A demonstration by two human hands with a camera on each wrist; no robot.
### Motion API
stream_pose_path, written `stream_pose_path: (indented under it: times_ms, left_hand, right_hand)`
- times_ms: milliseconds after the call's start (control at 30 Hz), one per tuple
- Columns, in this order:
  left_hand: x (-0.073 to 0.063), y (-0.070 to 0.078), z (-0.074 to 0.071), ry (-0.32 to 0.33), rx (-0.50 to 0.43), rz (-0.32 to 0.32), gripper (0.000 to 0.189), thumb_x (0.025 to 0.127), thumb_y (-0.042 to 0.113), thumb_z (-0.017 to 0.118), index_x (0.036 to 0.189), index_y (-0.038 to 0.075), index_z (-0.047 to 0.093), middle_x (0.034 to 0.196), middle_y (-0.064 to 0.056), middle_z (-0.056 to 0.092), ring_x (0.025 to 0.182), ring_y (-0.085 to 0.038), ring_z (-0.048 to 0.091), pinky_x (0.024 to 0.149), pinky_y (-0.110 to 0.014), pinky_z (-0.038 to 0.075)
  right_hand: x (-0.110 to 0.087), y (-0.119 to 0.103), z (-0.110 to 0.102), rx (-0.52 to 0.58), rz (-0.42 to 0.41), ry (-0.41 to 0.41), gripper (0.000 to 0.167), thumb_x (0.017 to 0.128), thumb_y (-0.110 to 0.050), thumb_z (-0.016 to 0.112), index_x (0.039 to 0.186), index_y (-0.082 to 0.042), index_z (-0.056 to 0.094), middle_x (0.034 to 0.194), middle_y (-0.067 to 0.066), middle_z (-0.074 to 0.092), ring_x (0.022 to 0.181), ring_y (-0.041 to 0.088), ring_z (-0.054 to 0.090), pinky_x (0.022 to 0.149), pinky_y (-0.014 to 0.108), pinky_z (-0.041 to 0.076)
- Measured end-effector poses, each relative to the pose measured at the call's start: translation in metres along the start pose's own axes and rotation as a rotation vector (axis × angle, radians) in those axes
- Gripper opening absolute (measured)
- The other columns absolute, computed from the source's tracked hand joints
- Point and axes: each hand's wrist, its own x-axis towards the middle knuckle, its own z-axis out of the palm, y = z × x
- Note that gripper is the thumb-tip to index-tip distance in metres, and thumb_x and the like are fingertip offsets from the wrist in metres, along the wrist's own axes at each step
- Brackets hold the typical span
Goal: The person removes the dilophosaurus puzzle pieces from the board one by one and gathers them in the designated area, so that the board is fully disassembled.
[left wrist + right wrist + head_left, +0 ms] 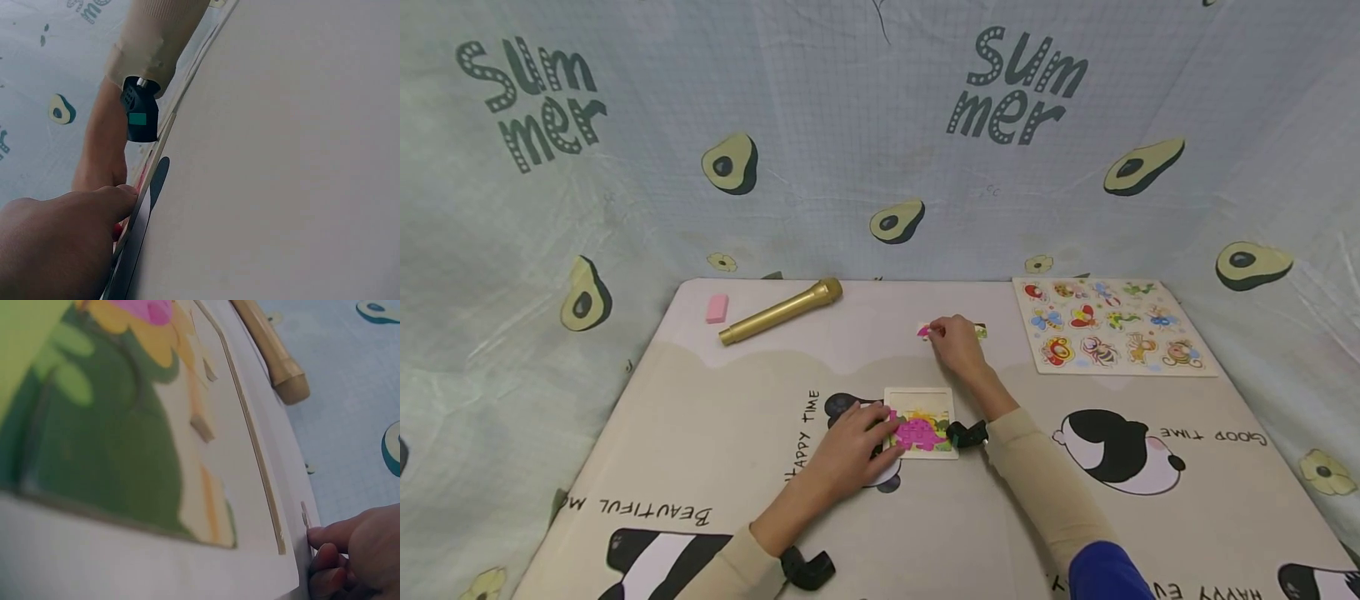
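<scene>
A small wooden tray puzzle point(917, 457) lies mid-table, its lower part filled by a pink dinosaur picture and its upper strip bare. My left hand point(853, 446) rests on its left side, fingers spread over the edge and picture. Beyond the tray, my right hand point(958, 346) pinches a small puzzle piece point(922, 332) with pink on it, between thumb and finger. That piece shows edge-on point(304, 515) in the right wrist view. Another piece point(981, 331), green and dark, lies just right of this hand, partly hidden by it.
A gold microphone point(782, 312) and a pink block point(717, 308) lie at the back left. At the back right is a wooden board point(1127, 369) with several insect pictures. A curtain printed with avocados point(897, 222) hangs behind the table.
</scene>
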Motion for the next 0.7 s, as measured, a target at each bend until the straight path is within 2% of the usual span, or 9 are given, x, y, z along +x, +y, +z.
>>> stream_pose_path:
  times_ms: [267,500,700]
  left_hand:
    - [0.001,0.001,-0.001,-0.011,0.000,-0.004,0.038,0.096,0.039,0.065,0.124,0.014,0.071,0.128,-0.007,0.066,0.124,-0.025,0.062,0.113,-0.051,0.043]
    - [0.001,0.001,-0.002,-0.006,-0.003,-0.001,0.038,0.095,0.038,0.066,0.123,0.013,0.071,0.127,-0.007,0.066,0.123,-0.026,0.062,0.112,-0.052,0.043]
    - [0.001,0.001,-0.003,-0.002,-0.002,0.003,0.038,0.095,0.038,0.066,0.123,0.013,0.071,0.126,-0.007,0.066,0.122,-0.026,0.063,0.112,-0.053,0.044]
  right_hand:
    - [-0.003,-0.001,-0.003,-0.025,-0.008,-0.010,0.026,0.099,-0.012,0.060,0.116,0.004,0.071,0.102,0.021,0.068,0.089,0.027,0.058,0.079,0.041,0.053]
    - [-0.008,-0.003,-0.008,0.010,-0.010,-0.010,0.029,0.099,-0.010,0.057,0.120,0.005,0.068,0.100,0.020,0.065,0.084,0.026,0.055,0.073,0.036,0.049]
    - [-0.013,-0.006,-0.014,0.002,-0.014,-0.012,0.030,0.099,-0.015,0.059,0.120,0.004,0.068,0.096,0.017,0.065,0.082,0.023,0.055,0.071,0.034,0.047]
